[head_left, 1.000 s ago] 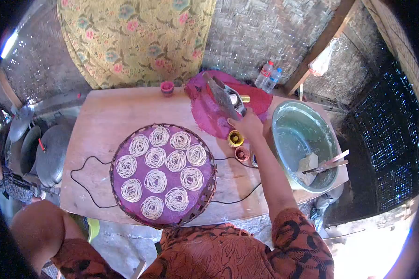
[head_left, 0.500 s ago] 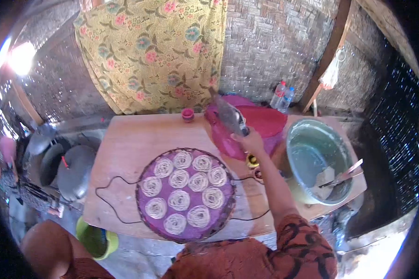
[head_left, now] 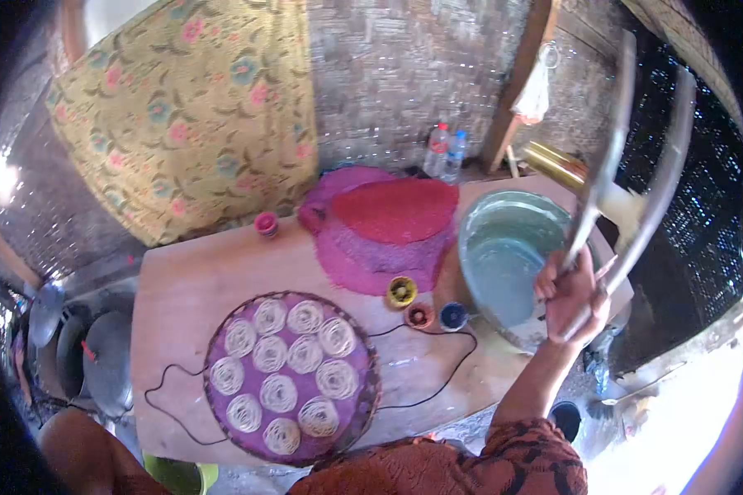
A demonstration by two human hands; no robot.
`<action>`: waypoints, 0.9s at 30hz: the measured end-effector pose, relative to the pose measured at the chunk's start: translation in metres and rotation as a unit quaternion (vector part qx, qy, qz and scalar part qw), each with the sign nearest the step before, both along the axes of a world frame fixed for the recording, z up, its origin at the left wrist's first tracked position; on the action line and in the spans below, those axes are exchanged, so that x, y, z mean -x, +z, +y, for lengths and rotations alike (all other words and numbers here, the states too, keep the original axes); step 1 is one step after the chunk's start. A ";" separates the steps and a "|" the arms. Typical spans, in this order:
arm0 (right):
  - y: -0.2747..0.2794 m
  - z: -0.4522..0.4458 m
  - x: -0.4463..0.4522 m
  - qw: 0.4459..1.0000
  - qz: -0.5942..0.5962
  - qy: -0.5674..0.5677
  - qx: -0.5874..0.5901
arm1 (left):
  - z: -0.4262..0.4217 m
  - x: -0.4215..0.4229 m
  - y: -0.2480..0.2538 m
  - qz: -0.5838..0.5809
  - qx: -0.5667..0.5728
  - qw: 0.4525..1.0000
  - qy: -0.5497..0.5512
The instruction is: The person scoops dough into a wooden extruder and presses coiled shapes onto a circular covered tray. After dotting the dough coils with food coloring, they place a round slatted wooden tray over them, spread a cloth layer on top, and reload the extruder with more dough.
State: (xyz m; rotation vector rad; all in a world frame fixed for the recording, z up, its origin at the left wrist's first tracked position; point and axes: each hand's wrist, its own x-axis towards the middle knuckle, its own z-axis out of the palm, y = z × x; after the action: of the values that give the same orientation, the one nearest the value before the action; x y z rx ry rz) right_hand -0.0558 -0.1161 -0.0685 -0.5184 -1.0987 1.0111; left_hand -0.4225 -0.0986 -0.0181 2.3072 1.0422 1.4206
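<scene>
My right hand [head_left: 574, 305] is closed around a two-handled metal press [head_left: 607, 157], raised over the right side of the green basin [head_left: 475, 223]. Its two long grey handles point up and away from me. At their side are a gold cylinder [head_left: 553, 161] and a pale block [head_left: 623, 210], which seem to belong to it. My left hand is out of view. Left of my right arm lies a round tray [head_left: 367, 404] with a purple surface, carrying several flat coils of pale strands [head_left: 278, 393]. Pale liquid covers the basin's bottom.
Behind the tray lies pink and red cloth [head_left: 396, 210]. Yellow, orange and blue cups [head_left: 452, 316] sit beside a black cord [head_left: 470, 351]; a pink cup [head_left: 266, 223] stands farther back. Two bottles [head_left: 446, 153] stand by the woven wall. Dark pots [head_left: 107, 363] are at left.
My right hand has moved from above the pink cloth to the basin, carrying the press and turning it so both handles show. The view has swung right.
</scene>
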 end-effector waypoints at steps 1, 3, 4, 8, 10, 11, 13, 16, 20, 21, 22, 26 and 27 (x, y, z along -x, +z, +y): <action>-0.003 -0.011 -0.017 0.999 0.007 -0.047 0.016 | 0.010 -0.006 -0.001 -0.011 0.003 1.000 -0.008; -0.011 -0.023 -0.046 0.993 -0.008 -0.115 0.002 | 0.033 -0.019 -0.003 -0.027 0.008 0.999 -0.022; -0.006 -0.030 -0.048 0.988 -0.016 -0.155 0.001 | 0.043 -0.025 -0.003 -0.035 0.010 0.999 -0.031; -0.020 -0.041 -0.077 0.976 0.010 -0.217 0.008 | 0.080 -0.051 -0.002 -0.069 0.017 0.996 -0.055; -0.032 -0.041 -0.089 0.978 0.018 -0.206 0.011 | 0.095 -0.063 -0.005 -0.095 0.016 0.993 -0.062; -0.039 -0.044 -0.093 0.981 0.025 -0.191 0.024 | 0.103 -0.068 -0.006 -0.110 0.019 0.992 -0.064; -0.051 -0.044 -0.101 0.980 0.038 -0.193 0.034 | 0.120 -0.075 -0.007 -0.148 0.028 0.986 -0.073; -0.076 -0.038 -0.102 0.978 0.018 -0.207 0.022 | 0.145 -0.079 -0.016 -0.224 0.065 0.970 -0.074; -0.096 -0.032 -0.108 0.988 0.055 -0.134 0.049 | 0.181 -0.072 -0.099 -0.310 0.269 0.911 -0.039; -0.098 -0.030 -0.108 0.989 0.060 -0.129 0.038 | 0.189 -0.069 -0.137 -0.309 0.345 0.886 -0.023; -0.100 -0.028 -0.107 0.988 0.070 -0.129 0.046 | 0.197 -0.065 -0.174 -0.311 0.405 0.860 -0.012; -0.108 -0.021 -0.104 0.979 0.110 -0.157 0.075 | 0.224 -0.068 -0.273 -0.348 0.542 0.764 0.037; -0.108 -0.021 -0.104 0.978 0.110 -0.159 0.076 | 0.226 -0.076 -0.262 -0.395 0.562 0.725 0.046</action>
State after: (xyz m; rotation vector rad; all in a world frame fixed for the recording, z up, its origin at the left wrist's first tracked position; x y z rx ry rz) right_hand 0.0481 -0.1370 -0.1769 -0.6656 -0.7168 0.8509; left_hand -0.3465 0.1277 -0.2798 0.6758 1.1847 1.0657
